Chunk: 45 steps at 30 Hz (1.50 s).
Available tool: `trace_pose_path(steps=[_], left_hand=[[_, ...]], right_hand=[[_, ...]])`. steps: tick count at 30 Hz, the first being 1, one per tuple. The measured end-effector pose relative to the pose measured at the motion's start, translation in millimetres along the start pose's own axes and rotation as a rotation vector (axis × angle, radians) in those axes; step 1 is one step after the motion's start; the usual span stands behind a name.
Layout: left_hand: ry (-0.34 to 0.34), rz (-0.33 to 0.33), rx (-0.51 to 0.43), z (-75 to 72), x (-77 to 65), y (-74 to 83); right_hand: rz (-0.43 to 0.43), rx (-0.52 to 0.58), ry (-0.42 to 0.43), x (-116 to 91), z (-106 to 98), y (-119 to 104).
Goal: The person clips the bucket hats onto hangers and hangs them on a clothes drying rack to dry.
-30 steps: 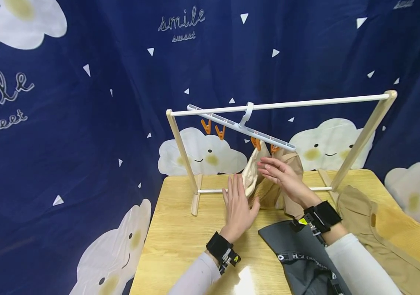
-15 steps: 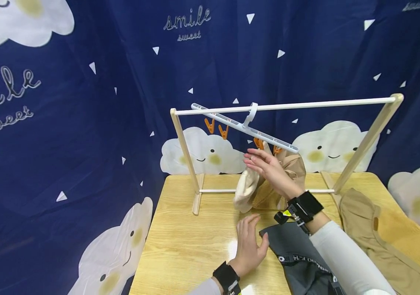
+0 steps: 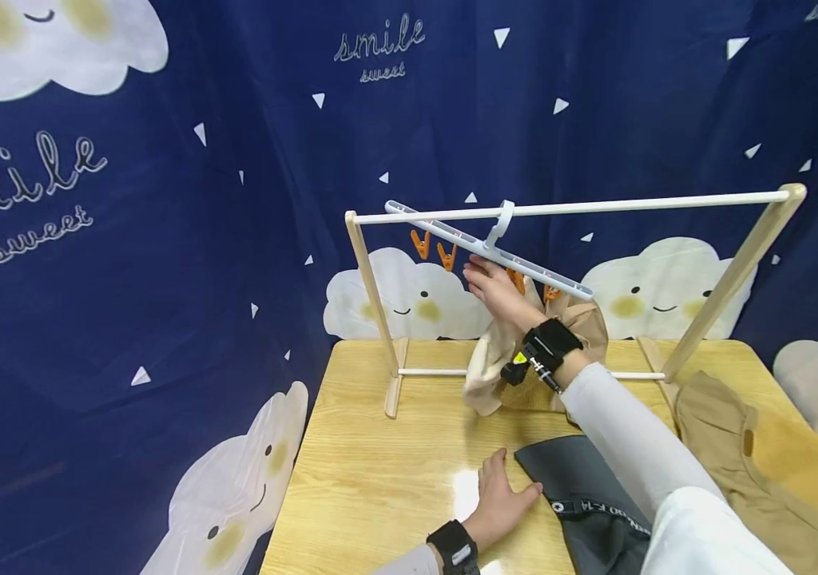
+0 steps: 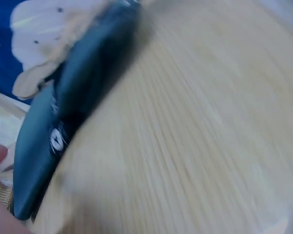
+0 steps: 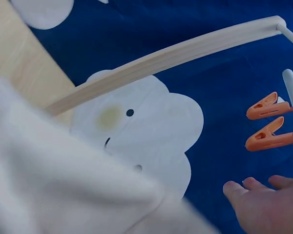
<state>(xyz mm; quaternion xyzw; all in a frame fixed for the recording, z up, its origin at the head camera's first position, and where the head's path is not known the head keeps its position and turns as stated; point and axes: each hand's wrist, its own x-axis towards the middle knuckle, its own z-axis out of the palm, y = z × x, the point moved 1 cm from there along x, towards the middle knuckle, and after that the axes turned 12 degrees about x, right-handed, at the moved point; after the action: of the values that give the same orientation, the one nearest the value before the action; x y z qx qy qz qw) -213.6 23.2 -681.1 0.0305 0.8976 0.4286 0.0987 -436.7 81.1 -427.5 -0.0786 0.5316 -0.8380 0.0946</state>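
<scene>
My right hand (image 3: 501,295) is raised just below the pale blue hanger (image 3: 481,246), its fingers loosely extended. In the right wrist view those fingers (image 5: 263,207) are close to two orange clips (image 5: 268,141), and a fingertip seems to meet one clip; contact is unsure. Two more orange clips (image 3: 553,292) hold up a beige, cream and mustard garment (image 3: 484,371), partly hidden by my right hand and wrist. Low over the table, my left hand (image 3: 498,503) has thumb and fingers spread, near the edge of a dark grey garment (image 3: 560,459) with a lettered black band.
A small rack with a white rod (image 3: 632,206) and wooden legs (image 3: 373,295) stands on the wooden table (image 3: 359,471); the hanger hooks over its rod, tilted. A tan and mustard garment (image 3: 711,423) lies at the right. Behind hangs a navy curtain (image 3: 272,160) with clouds.
My right hand has moved up and left, from beside the garment to under the hanger. My left hand has left the cream cloth and come down towards the dark grey garment.
</scene>
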Motion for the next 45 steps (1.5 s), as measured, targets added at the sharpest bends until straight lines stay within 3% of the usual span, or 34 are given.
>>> trace_pose_path(steps=[4, 7, 13, 19, 24, 29, 35, 42, 45], left_hand=[[-0.007, -0.098, -0.186, 0.3, -1.4, 4.8], [0.007, -0.12, -0.206, 4.9, -0.7, 7.4], [0.043, -0.172, 0.036, 23.2, 0.9, 13.5], [0.193, -0.217, 0.237, 40.4, 9.2, 20.0], [0.309, -0.245, 0.338, 53.7, 15.9, 22.7], [0.333, -0.277, 0.353, 62.9, 15.2, 24.8], [0.311, -0.259, 0.303, 58.5, 11.5, 25.5], [0.125, -0.183, 0.188, 39.7, 9.2, 19.1], [0.07, -0.151, 0.091, 31.6, 7.8, 16.9]], right_hand=[[0.044, -0.016, -0.006, 16, 9, -1], [0.066, -0.065, -0.025, 25, 14, 2], [0.068, -0.062, -0.015, 35, 15, 6], [0.028, 0.064, -0.001, 38, 14, 4], [0.052, 0.18, -0.017, 37, 12, 4], [0.078, 0.22, -0.035, 34, 11, 8], [0.076, 0.259, -0.051, 32, 11, 10], [0.077, 0.194, -0.113, 26, 13, 9], [0.085, 0.167, -0.165, 22, 13, 8]])
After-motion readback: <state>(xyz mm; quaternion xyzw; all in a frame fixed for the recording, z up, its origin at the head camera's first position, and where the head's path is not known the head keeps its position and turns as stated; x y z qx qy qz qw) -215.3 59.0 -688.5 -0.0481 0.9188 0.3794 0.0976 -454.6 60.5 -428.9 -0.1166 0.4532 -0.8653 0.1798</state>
